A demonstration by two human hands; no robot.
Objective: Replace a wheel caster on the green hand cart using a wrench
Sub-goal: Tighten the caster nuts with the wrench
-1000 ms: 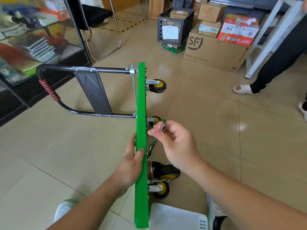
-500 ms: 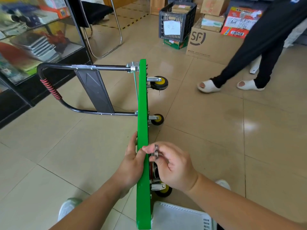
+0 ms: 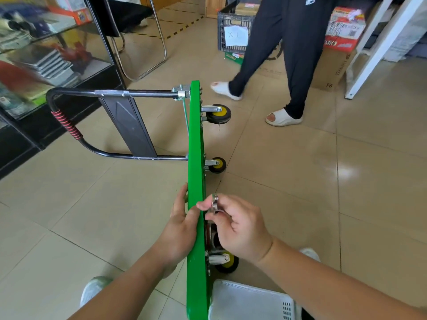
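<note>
Gripping the green hand cart (image 3: 196,158) by the top edge of its deck, my left hand (image 3: 182,229) has its fingers (image 3: 181,197) flat along the deck's left face and its thumb hooked over the edge, so they are clamped on the cart. The cart stands on its side on the tiled floor (image 3: 300,181), running straight away from those fingers. My right hand (image 3: 238,227) sits just right of the deck, touching my left thumb. Its fingertips (image 3: 203,206) are pinched together on a small silvery metal piece (image 3: 215,204); I cannot tell whether it is the wrench. Directly beneath the right fingers a dark wheel (image 3: 216,241) shows against the deck's underside, mostly hidden by the hand. Just nearer me than that, a yellow-hubbed caster (image 3: 225,262) is mounted. Beyond the fingers, two more casters (image 3: 218,114) stick out to the right. Far left of the left fingers is the black handle (image 3: 92,93) with its red wrap (image 3: 65,124). Below my right wrist lies a white plastic basket (image 3: 249,301). Well past the fingers, a passer-by's legs (image 3: 298,54) in pale slippers (image 3: 283,117) cross before cardboard boxes (image 3: 332,65).
</note>
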